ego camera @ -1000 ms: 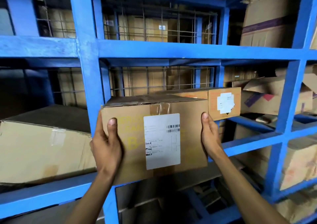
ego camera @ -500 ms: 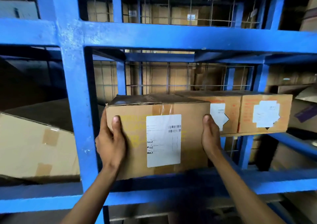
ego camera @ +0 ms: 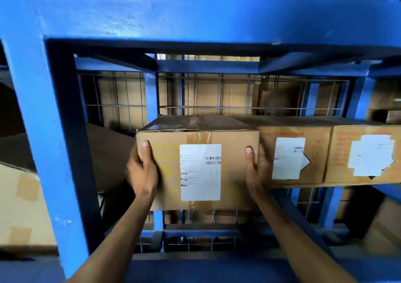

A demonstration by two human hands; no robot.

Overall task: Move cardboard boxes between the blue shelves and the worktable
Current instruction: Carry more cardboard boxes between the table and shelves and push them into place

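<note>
Blue post [ego camera: 41, 131] far left of box. Left hand [ego camera: 142, 171] clamps box's left edge, thumb on front face, fingers wrapped round side. Box [ego camera: 199, 170] held inside blue shelf bay, white label [ego camera: 200, 172] facing out. Open gap between post and box. Right hand [ego camera: 256, 170] clamps box's right edge. Second box [ego camera: 295, 157] touches box's right side; third box [ego camera: 364, 154] beyond.

Dim storeroom w/ wire mesh panel [ego camera: 217, 96] behind, more stacked cartons beyond it, light glaring off painted steel.
</note>
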